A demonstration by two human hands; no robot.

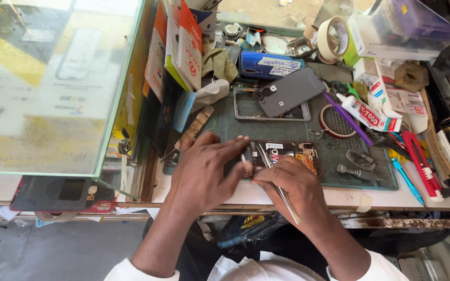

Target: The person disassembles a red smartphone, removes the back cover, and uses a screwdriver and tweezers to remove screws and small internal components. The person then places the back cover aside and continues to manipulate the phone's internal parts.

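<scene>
An opened phone [287,154], its back removed and its orange-brown board exposed, lies on a dark green mat [334,156] near the front edge of the bench [266,195]. The left hand [204,171] is laid flat over the phone's left end, fingers curled down and pressing on it. The right hand [292,184] is pinched around metal tweezers [274,177], whose tips rest on the phone's interior just beside the left fingertips.

Behind the phone, a grey back cover [287,91] is seen lying tilted across an empty silver frame [246,106]. Further back, a blue phone [266,65] bears a white rectangular label with handwriting. To the left, red-and-white and orange cardboard packages [180,44] are stood upright against the edge of a glass display case [53,83], through which yellow and white boxes are dimly visible. A roll of tape [332,37] stands at the back right, beside a white box [386,44] with a green end. A white glue tube [365,113] with a red label lies at a slant right of the mat, crossed by a purple tool [347,118]. A red utility knife [423,164] and a blue pen [407,179] lie near the right front edge.
</scene>
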